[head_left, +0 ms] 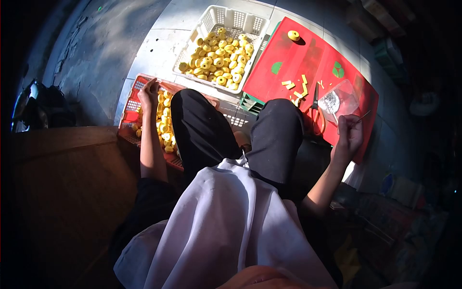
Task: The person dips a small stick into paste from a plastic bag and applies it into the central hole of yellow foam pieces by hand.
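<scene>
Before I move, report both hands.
Left hand: at the red basket, fingers curled; grip can't be told.
Right hand: closed, holding a thin tool.

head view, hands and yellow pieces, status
Left hand at red basket. Right hand holds thin tool. Yellow pieces there and in white basket. Scissors, plastic bag close by right hand.

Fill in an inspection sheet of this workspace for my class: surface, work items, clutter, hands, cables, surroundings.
Surface: red board, marked with dark stains and green patches.
Work items: yellow pieces heaped in a white crate, more in a red basket; a lone yellow piece on the board.
Clutter: yellow scraps, scissors and a clear plastic packet on the board.
Hands: left hand at the basket, grip unclear; right hand pinches a thin item.
Cables: nothing seen.
Surroundings: pale tiled floor, wooden panel, dark edges.
</scene>
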{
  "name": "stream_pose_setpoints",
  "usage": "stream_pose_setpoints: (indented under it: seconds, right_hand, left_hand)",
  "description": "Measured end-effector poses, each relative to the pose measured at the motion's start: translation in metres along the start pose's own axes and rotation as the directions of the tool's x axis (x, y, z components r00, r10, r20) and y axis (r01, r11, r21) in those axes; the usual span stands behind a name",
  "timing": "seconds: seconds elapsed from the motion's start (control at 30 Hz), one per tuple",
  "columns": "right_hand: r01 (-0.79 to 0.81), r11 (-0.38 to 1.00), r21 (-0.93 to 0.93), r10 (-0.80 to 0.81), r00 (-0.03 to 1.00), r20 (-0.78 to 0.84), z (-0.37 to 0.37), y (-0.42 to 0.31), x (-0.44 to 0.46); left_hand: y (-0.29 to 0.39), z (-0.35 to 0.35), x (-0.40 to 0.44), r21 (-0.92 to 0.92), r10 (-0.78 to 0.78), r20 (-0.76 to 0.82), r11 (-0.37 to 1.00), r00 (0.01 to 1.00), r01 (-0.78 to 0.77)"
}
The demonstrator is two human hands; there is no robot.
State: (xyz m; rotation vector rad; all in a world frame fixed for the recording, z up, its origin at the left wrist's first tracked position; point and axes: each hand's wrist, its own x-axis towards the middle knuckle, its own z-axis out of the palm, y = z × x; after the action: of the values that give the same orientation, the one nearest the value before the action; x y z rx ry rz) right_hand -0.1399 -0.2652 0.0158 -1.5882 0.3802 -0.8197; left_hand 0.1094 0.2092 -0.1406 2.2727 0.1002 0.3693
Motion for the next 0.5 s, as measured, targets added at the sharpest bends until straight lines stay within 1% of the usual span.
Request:
stream_pose_setpoints:
  seconds: [0.03,0.07,0.1,0.17,0.2,0.23,0.27,0.3,0.33,0.37,0.43,0.47,0.5]
  right_hand:
    - [0.056,0.995,-0.087,-0.059,0.998,-0.034,0.004,0.000,-0.001]
    - [0.014,1.000,0.018,-0.013,0.998,-0.069,0.002,0.005,-0.002]
    - [0.007,1.000,0.028,-0.004,0.997,-0.078,0.002,0.004,-0.001]
    - [-0.016,0.998,0.055,0.020,0.996,-0.085,0.005,0.002,-0.004]
    - [0.011,1.000,0.020,-0.009,0.997,-0.077,0.001,0.006,-0.005]
    - [-0.027,0.999,0.043,0.030,0.997,-0.076,-0.002,0.004,-0.007]
    - [-0.064,0.996,0.063,0.069,0.995,-0.074,-0.006,0.001,-0.009]
    - [-0.102,0.991,0.082,0.108,0.991,-0.074,-0.011,-0.002,-0.012]
    - [-0.083,0.995,0.051,0.086,0.994,-0.069,-0.020,0.006,-0.014]
    - [-0.115,0.992,0.051,0.118,0.992,-0.054,-0.032,0.011,-0.018]
    - [-0.147,0.989,0.014,0.148,0.985,-0.094,-0.047,0.015,-0.026]
    - [-0.161,0.987,-0.024,0.158,0.982,-0.106,-0.056,0.016,-0.030]
    - [-0.176,0.982,-0.063,0.167,0.978,-0.121,-0.065,0.018,-0.034]
  left_hand:
    - [0.023,0.015,0.003,-0.160,-0.072,0.072,0.984,0.995,0.083]
    - [0.057,0.027,0.004,-0.122,-0.080,0.147,0.988,0.986,0.098]
    - [0.086,0.040,0.003,-0.079,-0.091,0.218,0.991,0.972,0.111]
    - [0.109,0.083,0.010,0.149,-0.017,0.258,0.989,0.966,-0.022]
    - [0.112,0.107,0.011,0.140,0.071,0.259,0.984,0.963,-0.110]
    - [0.109,0.133,0.010,0.132,0.157,0.259,0.972,0.953,-0.196]
    - [0.104,0.158,0.010,0.103,0.253,0.366,0.946,0.896,-0.309]
    - [0.097,0.182,0.008,0.059,0.342,0.467,0.908,0.816,-0.414]
    - [0.087,0.205,0.002,0.002,0.357,0.564,0.901,0.744,-0.434]
    - [0.076,0.227,-0.003,-0.059,0.374,0.652,0.892,0.660,-0.448]
    - [0.053,0.269,-0.012,0.080,0.258,0.802,0.847,0.539,-0.526]
    - [0.042,0.285,-0.014,0.101,0.203,0.866,0.825,0.457,-0.557]
    - [0.053,0.283,-0.019,0.167,0.105,0.916,0.780,0.388,-0.603]
